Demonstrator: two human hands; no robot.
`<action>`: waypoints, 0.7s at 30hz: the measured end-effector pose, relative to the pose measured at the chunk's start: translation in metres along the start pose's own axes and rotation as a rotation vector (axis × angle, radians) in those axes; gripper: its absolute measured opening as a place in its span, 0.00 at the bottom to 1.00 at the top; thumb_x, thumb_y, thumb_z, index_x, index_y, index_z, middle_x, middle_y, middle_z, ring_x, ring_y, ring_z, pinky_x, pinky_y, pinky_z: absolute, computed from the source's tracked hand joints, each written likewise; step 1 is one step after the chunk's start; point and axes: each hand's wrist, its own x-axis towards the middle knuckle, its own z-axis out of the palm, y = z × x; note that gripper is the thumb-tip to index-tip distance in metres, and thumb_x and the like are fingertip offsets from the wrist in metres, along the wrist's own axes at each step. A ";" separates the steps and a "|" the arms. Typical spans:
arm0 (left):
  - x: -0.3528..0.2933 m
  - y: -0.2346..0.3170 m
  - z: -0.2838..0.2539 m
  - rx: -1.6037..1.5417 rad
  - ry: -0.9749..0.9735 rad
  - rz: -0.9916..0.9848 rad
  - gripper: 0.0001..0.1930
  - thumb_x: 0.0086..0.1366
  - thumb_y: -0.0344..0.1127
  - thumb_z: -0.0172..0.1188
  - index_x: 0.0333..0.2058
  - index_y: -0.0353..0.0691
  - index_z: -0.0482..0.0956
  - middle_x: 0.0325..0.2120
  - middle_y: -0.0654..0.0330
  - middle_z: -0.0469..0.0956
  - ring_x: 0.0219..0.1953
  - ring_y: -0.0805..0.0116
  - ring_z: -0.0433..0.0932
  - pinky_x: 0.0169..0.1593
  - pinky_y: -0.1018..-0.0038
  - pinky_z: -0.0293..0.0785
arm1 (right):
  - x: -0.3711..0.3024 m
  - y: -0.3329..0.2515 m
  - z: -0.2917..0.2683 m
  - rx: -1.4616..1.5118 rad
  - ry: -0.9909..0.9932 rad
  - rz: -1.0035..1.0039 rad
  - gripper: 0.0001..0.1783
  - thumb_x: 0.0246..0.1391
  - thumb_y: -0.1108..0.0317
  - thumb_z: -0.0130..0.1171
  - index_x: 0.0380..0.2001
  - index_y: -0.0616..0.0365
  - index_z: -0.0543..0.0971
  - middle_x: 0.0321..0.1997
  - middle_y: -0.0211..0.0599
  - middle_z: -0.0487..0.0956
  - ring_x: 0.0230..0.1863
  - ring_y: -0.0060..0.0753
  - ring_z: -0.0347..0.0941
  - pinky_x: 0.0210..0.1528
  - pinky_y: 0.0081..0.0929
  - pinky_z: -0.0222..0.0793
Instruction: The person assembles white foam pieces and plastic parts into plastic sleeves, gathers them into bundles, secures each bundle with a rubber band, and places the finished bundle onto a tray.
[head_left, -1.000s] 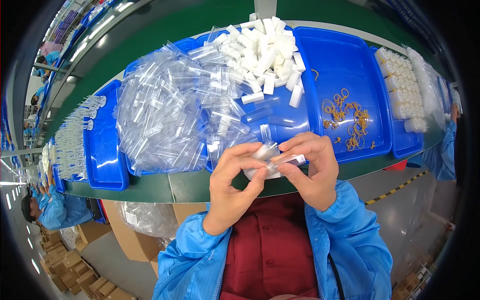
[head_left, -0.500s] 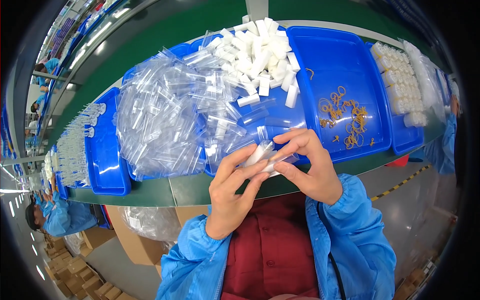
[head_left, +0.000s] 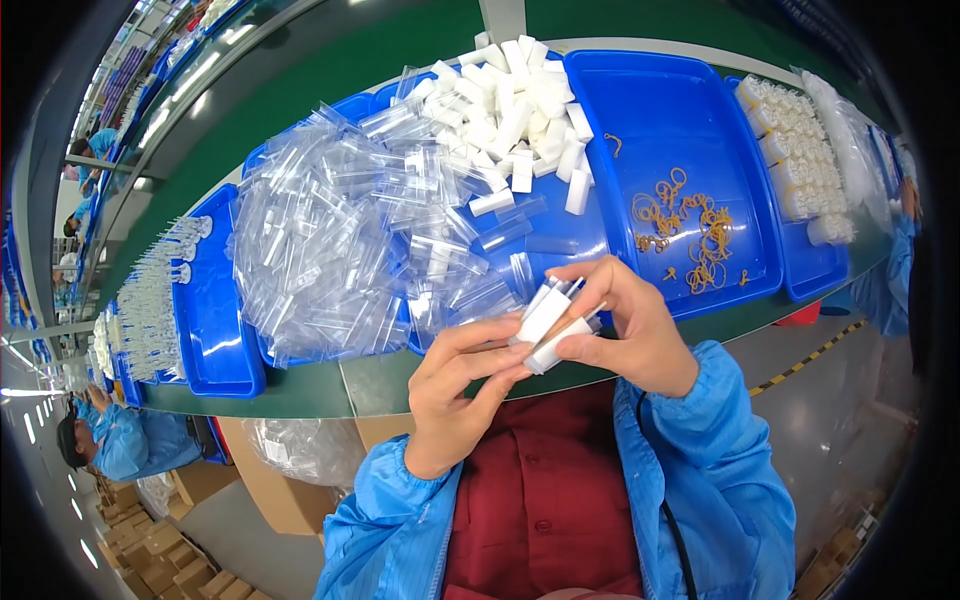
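Between my two hands, over the front edge of the bench, is a pair of white foam-like blocks (head_left: 543,316) with clear plastic around them. They stand tilted side by side with a narrow gap. The fingertips of my left hand (head_left: 452,388) pinch their left, lower ends. My right hand (head_left: 640,332) grips them from the right, with index finger and thumb on either side. Just beyond the hands lie loose clear plastic sleeves (head_left: 555,245) in a blue tray. A heap of similar white blocks (head_left: 525,110) sits farther back, next to a large pile of clear sleeves (head_left: 310,230).
To the right, a blue tray (head_left: 660,105) holds tan rubber bands (head_left: 710,250). Beyond it are bundled white pieces (head_left: 800,165). A blue tray (head_left: 215,335) and rows of clear stemmed parts (head_left: 150,310) stand left. A co-worker (head_left: 130,435) sits farther left; cardboard boxes (head_left: 165,550) are on the floor.
The white blocks have turned more upright, and both now show clearly between my fingers with a gap. My left fingers have slid toward their lower ends.
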 end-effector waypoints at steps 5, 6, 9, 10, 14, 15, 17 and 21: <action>-0.005 -0.007 -0.003 0.012 -0.008 -0.056 0.26 0.55 0.21 0.71 0.54 0.36 0.77 0.51 0.49 0.77 0.58 0.52 0.76 0.58 0.65 0.74 | 0.005 -0.001 0.000 -0.015 -0.034 0.011 0.19 0.51 0.70 0.73 0.40 0.58 0.73 0.55 0.51 0.75 0.61 0.38 0.72 0.59 0.34 0.69; -0.001 -0.002 -0.003 0.015 -0.009 -0.053 0.26 0.55 0.21 0.71 0.54 0.36 0.77 0.51 0.49 0.77 0.58 0.52 0.76 0.58 0.65 0.74 | 0.006 -0.006 -0.003 -0.018 -0.054 0.039 0.19 0.49 0.69 0.74 0.39 0.58 0.74 0.57 0.50 0.74 0.61 0.39 0.71 0.61 0.35 0.67; 0.015 0.010 -0.009 -0.411 -0.105 -0.276 0.47 0.58 0.27 0.70 0.70 0.37 0.50 0.62 0.48 0.65 0.62 0.58 0.70 0.59 0.65 0.72 | 0.008 -0.017 -0.010 -0.140 -0.152 -0.025 0.17 0.47 0.69 0.76 0.37 0.57 0.77 0.59 0.47 0.74 0.61 0.40 0.70 0.62 0.37 0.64; 0.018 0.012 -0.009 -0.409 -0.102 -0.273 0.47 0.58 0.27 0.70 0.70 0.37 0.50 0.62 0.48 0.65 0.62 0.58 0.70 0.59 0.65 0.72 | 0.008 -0.019 -0.011 -0.258 -0.228 -0.114 0.17 0.45 0.70 0.76 0.37 0.57 0.80 0.59 0.46 0.75 0.61 0.41 0.70 0.63 0.38 0.64; 0.025 0.013 -0.007 -0.752 -0.441 -0.807 0.35 0.64 0.30 0.66 0.66 0.36 0.59 0.56 0.57 0.69 0.56 0.70 0.72 0.57 0.71 0.72 | 0.014 -0.013 -0.008 -0.306 -0.273 -0.315 0.15 0.51 0.69 0.71 0.43 0.57 0.84 0.58 0.46 0.75 0.59 0.48 0.71 0.62 0.40 0.63; 0.026 0.016 -0.004 -0.658 -0.379 -0.788 0.33 0.64 0.30 0.66 0.65 0.36 0.61 0.55 0.58 0.69 0.55 0.71 0.72 0.56 0.72 0.72 | 0.011 -0.012 -0.012 -0.443 -0.217 -0.358 0.24 0.49 0.64 0.72 0.50 0.58 0.80 0.58 0.46 0.75 0.59 0.49 0.70 0.61 0.42 0.63; 0.030 0.022 0.003 -0.544 -0.244 -0.758 0.31 0.65 0.29 0.64 0.64 0.35 0.62 0.54 0.59 0.70 0.54 0.74 0.71 0.56 0.74 0.71 | 0.005 -0.019 -0.005 -0.484 -0.150 -0.359 0.30 0.46 0.63 0.74 0.54 0.58 0.78 0.59 0.45 0.74 0.59 0.48 0.70 0.60 0.40 0.64; 0.032 0.019 0.017 -0.570 -0.232 -0.640 0.31 0.66 0.27 0.63 0.64 0.35 0.60 0.56 0.57 0.68 0.55 0.72 0.71 0.58 0.73 0.71 | -0.005 -0.019 0.012 -0.814 -0.093 -0.472 0.46 0.34 0.58 0.78 0.59 0.59 0.73 0.63 0.43 0.71 0.58 0.46 0.71 0.56 0.40 0.67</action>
